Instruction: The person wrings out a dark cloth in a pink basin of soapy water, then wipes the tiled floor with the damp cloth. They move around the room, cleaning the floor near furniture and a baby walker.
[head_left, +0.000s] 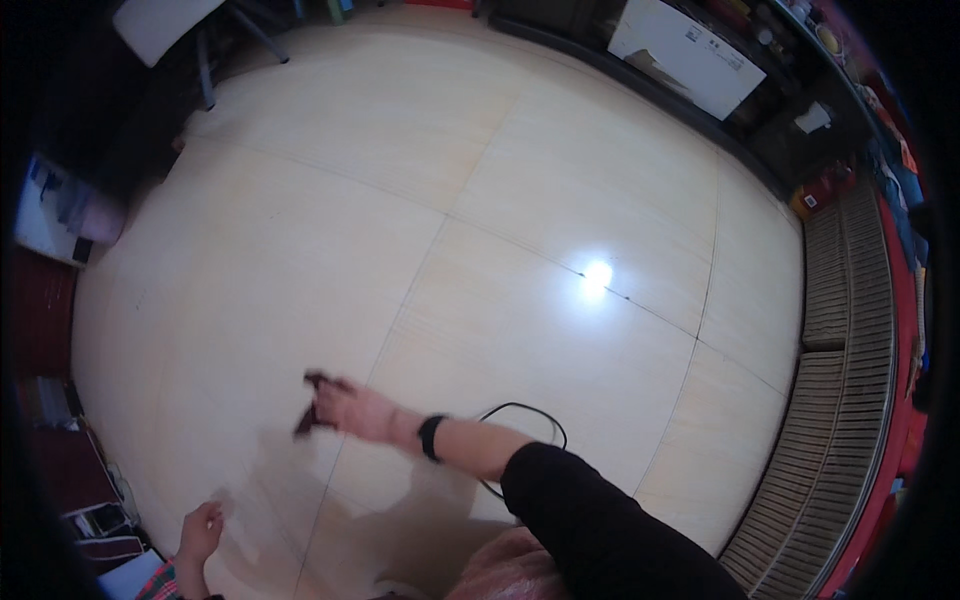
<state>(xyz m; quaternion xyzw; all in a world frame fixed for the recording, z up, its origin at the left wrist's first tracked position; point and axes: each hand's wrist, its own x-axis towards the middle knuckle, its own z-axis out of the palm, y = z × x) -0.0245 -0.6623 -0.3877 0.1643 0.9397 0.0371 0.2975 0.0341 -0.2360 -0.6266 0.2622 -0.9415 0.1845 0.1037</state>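
Observation:
My right hand (360, 411), at the end of a black sleeve and with a black band on the wrist, grips a dark reddish-brown object (306, 424). Parts of it stick out past my fingers; motion blur hides what it is. The hand is over the pale tiled floor (300, 247). At the lower left, my left hand (201, 529) has its fingers curled, and whether anything is in them cannot be made out. Red and green plaid cloth (161, 581) shows beside that wrist. A black cable (525, 406) loops on the floor, partly behind my right forearm.
Corrugated cardboard stacks (821, 390) line the right side. A dark cabinet (570, 34) holding a white box (686, 56) stands at the back right. A white chair (161, 26) is at the upper left. Dark red boxes (75, 465) run along the left edge. Pink fabric (510, 570) lies below me.

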